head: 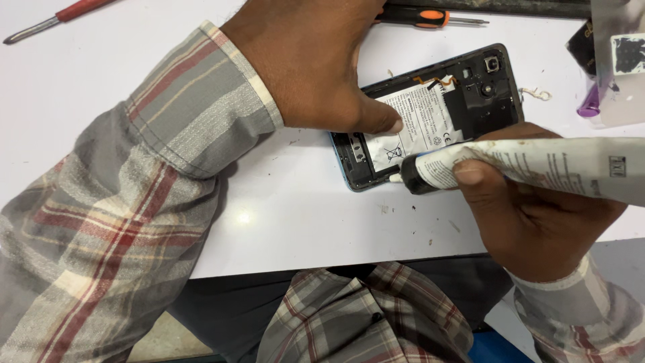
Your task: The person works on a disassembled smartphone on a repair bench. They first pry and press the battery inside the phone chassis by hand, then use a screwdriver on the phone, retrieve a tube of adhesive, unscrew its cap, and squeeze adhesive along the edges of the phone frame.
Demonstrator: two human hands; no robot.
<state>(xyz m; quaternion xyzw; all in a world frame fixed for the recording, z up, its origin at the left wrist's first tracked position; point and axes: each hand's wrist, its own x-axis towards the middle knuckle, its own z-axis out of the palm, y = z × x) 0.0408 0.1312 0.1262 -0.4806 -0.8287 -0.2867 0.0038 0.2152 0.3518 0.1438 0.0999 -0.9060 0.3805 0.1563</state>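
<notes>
An opened smartphone (470, 91) lies back-up on the white table (295, 202), its white battery and black inner frame exposed. My left hand (316, 67) rests on the phone's left side, thumb pressing on the battery edge. My right hand (531, 215) grips a white glue tube (537, 165) with a black neck. The tube's nozzle tip touches the phone's lower edge near the bottom corner.
A red-handled screwdriver (60, 15) lies at the far left. An orange and black screwdriver (423, 17) lies behind the phone. A purple item with clear film (605, 87) and a dark object (583, 47) sit at the far right. The table's front edge runs just above my lap.
</notes>
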